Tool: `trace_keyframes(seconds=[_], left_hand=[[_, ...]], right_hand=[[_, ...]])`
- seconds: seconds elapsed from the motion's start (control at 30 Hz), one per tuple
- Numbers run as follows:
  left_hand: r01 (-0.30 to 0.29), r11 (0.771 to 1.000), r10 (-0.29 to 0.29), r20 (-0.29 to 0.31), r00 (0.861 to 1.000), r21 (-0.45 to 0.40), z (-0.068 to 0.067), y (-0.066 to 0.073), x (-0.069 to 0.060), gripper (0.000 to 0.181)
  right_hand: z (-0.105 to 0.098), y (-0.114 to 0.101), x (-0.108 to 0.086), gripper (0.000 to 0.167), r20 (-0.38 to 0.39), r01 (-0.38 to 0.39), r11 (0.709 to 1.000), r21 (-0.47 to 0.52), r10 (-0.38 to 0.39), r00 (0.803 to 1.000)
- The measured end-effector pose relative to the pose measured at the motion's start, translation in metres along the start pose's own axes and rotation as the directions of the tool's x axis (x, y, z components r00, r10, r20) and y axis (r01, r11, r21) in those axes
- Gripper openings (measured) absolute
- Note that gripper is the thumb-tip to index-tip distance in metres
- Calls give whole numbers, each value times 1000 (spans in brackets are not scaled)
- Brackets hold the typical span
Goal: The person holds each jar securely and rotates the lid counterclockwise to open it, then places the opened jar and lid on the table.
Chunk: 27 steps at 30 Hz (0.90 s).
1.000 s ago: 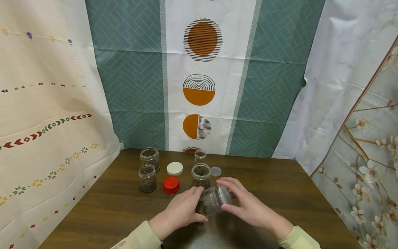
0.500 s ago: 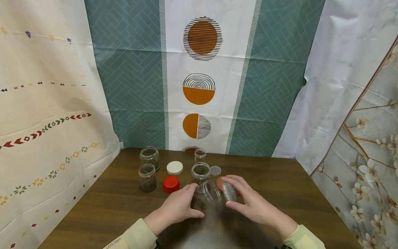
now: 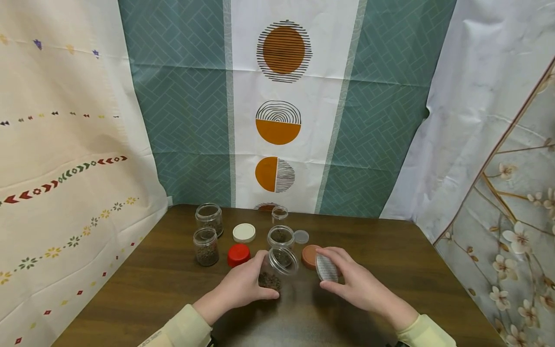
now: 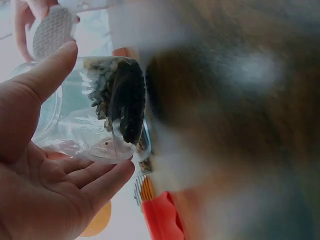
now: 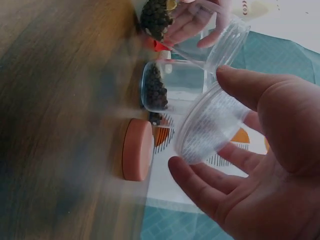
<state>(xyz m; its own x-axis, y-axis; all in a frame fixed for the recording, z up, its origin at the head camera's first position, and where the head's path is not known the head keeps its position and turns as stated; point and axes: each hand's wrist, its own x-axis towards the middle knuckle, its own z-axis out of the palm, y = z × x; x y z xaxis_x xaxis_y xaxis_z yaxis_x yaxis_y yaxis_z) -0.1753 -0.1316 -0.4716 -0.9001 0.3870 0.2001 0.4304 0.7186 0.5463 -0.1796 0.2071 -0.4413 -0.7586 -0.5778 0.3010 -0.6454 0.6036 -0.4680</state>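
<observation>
My left hand (image 3: pixel 238 291) grips a clear jar (image 3: pixel 270 280) of dark, coarse granules above the table, its open mouth leaning right. In the left wrist view, thumb and fingers wrap the jar's side, and the granules (image 4: pixel 117 95) lie at its base. A clear textured lid (image 3: pixel 326 268) is pinched at its edge between the thumb and fingers of my right hand (image 3: pixel 362 289). Jar and lid are apart, with a gap between them. The right wrist view shows the lid (image 5: pixel 212 127) tipped on edge.
Uncapped jars with granules stand at left (image 3: pixel 206 248), far left (image 3: pixel 209 221) and middle (image 3: pixel 281 236); a small jar (image 3: pixel 279 214) is behind. Lids on the table are white (image 3: pixel 244 233), red (image 3: pixel 239 255), salmon (image 3: pixel 310 256) and small translucent (image 3: pixel 301 236).
The lid has come off the held jar and moved right with my right hand. My left hand has shifted left with the jar, its mouth turned more upward. The salmon lid has come into view.
</observation>
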Motion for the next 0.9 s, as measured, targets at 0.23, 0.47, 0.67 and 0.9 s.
trace_keyframes(seconds=[0.23,0.47,0.67,0.9], left_hand=[[4,997,-5,-2,1000,-76,0,-8,-3,93],[-4,993,2,-17,1000,-121,1,-8,-4,90],[1,992,-2,-11,1000,-126,7,-7,-2,88],[12,995,-11,10,1000,-98,11,-5,-1,88]], right_hand=[[3,0,-1,69,60,-29,997,-78,33,998],[8,0,-1,71,153,-64,994,-90,77,985],[13,-1,0,69,172,-14,990,-137,38,984],[18,-2,4,68,179,13,981,-192,22,984]])
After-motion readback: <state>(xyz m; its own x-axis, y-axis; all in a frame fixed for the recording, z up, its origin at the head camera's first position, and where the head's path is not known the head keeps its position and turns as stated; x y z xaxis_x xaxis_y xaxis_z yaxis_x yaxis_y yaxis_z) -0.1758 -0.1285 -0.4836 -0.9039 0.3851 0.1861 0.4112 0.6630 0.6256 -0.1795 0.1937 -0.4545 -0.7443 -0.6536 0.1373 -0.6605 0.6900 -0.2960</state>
